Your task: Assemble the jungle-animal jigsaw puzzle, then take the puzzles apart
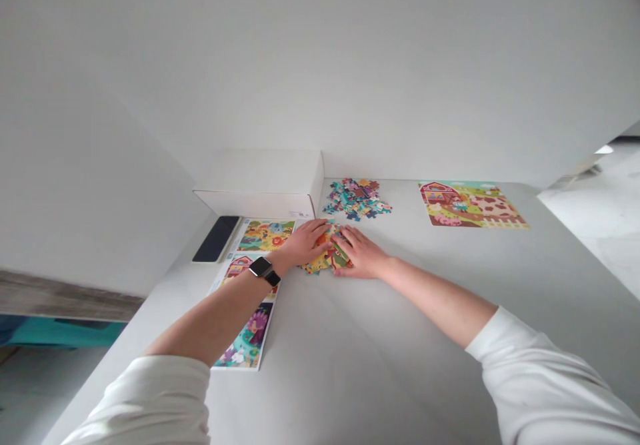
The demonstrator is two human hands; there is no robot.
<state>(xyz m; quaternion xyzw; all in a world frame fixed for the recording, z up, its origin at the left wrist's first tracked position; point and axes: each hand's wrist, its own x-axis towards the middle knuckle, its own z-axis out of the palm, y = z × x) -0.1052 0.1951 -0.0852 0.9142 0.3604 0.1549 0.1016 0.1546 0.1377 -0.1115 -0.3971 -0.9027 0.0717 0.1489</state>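
Note:
My left hand (304, 242) lies with spread fingers on the left side of a small heap of yellow and green puzzle pieces (316, 264). On the heap's right side rests my right hand (361, 253), its fingers apart too. Both hands partly cover these pieces. Just behind them is a second heap of teal, purple and pink pieces (356, 198). Under and beside my left forearm lie printed picture sheets (266, 235), with an animal scene, a red barn and a dark purple scene.
A white box (255, 204) stands against the wall behind the sheets. Beside them at the left lies a dark phone (217, 238). An assembled farm picture (473, 205) with a barn and cow lies at the back right of the grey table (350, 358).

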